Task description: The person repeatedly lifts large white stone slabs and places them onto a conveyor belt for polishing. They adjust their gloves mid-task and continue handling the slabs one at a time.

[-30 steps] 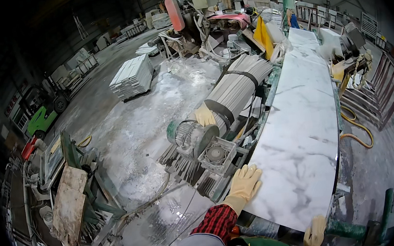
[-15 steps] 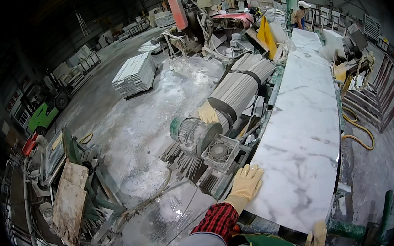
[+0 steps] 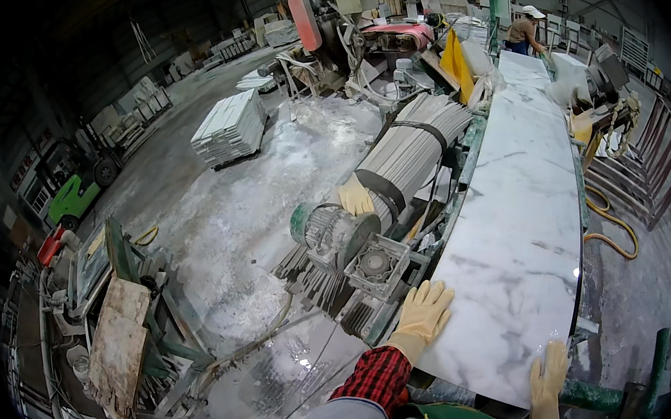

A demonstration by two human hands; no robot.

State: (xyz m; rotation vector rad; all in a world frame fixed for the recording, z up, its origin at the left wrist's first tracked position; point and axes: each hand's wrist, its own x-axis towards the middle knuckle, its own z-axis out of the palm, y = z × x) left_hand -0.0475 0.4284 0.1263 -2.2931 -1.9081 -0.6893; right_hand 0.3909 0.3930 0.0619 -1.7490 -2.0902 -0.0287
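Note:
A long white marble slab with grey veins point(image 3: 515, 207) lies on a green-framed conveyor, running from my hands to the far end. My left hand point(image 3: 423, 313), in a cream rubber glove, rests flat on the slab's near left edge with its fingers stretched out. At the near right corner my right hand point(image 3: 549, 375), gloved the same way, lies along the slab's edge with its fingers extended. Neither hand is wrapped round anything. A red checked cuff point(image 3: 376, 379) shows at my left wrist.
Left of the conveyor sit a motor point(image 3: 329, 230) with a loose glove point(image 3: 355, 196) and a strapped bundle of strips point(image 3: 415, 148). A co-worker point(image 3: 524, 31) stands at the far end. Stacked slabs point(image 3: 229, 127), a green forklift point(image 3: 72, 196) and a yellow hose point(image 3: 620, 233) lie around.
My right hand has come up and forward onto the slab's near right corner. My left hand has barely shifted. The far co-worker has moved into fuller view, leaning toward the conveyor.

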